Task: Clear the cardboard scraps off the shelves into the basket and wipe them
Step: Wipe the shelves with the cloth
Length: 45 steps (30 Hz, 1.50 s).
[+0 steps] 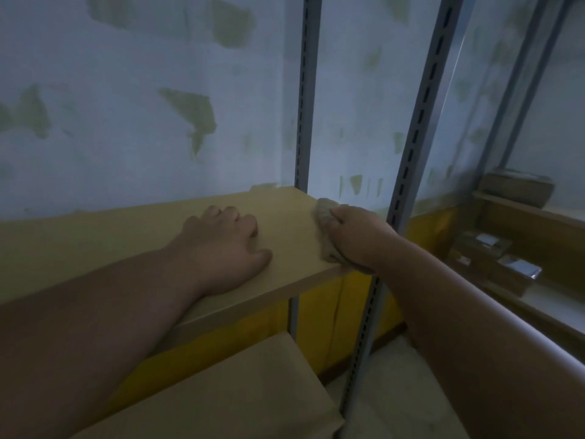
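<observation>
A tan wooden shelf board runs across the middle of the view, bare of scraps. My left hand rests on it with its fingers curled under and the thumb stretched out, holding nothing. My right hand grips a crumpled brownish cloth and presses it on the shelf's right end, beside the metal upright. No basket is in view.
Two slotted grey metal uprights stand at the shelf's right end. A lower shelf board lies below. Further shelves at the right carry cardboard boxes and taped packages. A peeling wall stands behind.
</observation>
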Motion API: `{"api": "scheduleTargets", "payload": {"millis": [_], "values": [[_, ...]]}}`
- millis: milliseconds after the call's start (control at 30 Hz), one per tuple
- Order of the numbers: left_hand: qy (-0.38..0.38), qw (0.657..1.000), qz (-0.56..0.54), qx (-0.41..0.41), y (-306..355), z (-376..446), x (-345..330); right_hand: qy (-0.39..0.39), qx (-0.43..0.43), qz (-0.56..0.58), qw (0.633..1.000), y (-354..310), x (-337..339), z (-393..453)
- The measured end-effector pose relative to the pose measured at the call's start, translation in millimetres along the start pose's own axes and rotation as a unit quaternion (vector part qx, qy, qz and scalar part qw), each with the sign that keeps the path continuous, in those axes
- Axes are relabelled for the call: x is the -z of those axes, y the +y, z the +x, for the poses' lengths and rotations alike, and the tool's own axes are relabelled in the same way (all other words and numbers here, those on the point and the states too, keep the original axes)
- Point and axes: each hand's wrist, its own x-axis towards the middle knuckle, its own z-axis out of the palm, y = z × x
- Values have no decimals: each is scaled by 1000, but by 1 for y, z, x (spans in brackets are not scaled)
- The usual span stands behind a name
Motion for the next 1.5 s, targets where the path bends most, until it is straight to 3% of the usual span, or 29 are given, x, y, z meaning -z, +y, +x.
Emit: {"api": "scheduleTargets", "payload": {"millis": [233, 333, 433, 533, 633, 767, 800, 867, 933, 1000, 1133, 1367, 1500], "values": [[-10, 999, -16, -50, -7, -5, 3, 61, -130, 82, 986, -17, -6, -37], [-20, 998, -20, -64, -5, -11, 3, 163, -178, 138, 961, -19, -9, -53], [7, 996, -9, -93, -1, -19, 4, 252, -178, 123, 943, -23, -24, -71], [21, 995, -5, -100, 2, -24, 6, 302, -187, 137, 925, -26, -30, -85], [25, 989, -55, -133, 5, -31, 10, 260, -217, 169, 925, -31, -32, -101], [16, 981, -63, -185, 16, -46, 18, 215, -246, 377, 866, -26, -63, -133], [20, 981, -59, -186, 19, -51, 19, 205, -251, 453, 830, -26, -70, -140], [50, 977, -46, -203, 27, -65, 16, 179, -258, 642, 700, -22, -76, -149], [132, 959, -27, -250, 38, -84, 1, 134, -233, 768, 581, -11, -80, -153], [194, 944, -61, -261, 47, -103, -21, 97, -216, 812, 534, 4, -82, -159], [233, 945, -108, -205, 63, -119, -86, 29, -200, 807, 554, 45, -84, -171], [57, 984, -151, -80, 96, -112, -201, -66, -251, 791, 554, 88, -132, -165], [0, 987, -154, -51, 98, -102, -261, -96, -281, 808, 509, 98, -185, -149]]}}
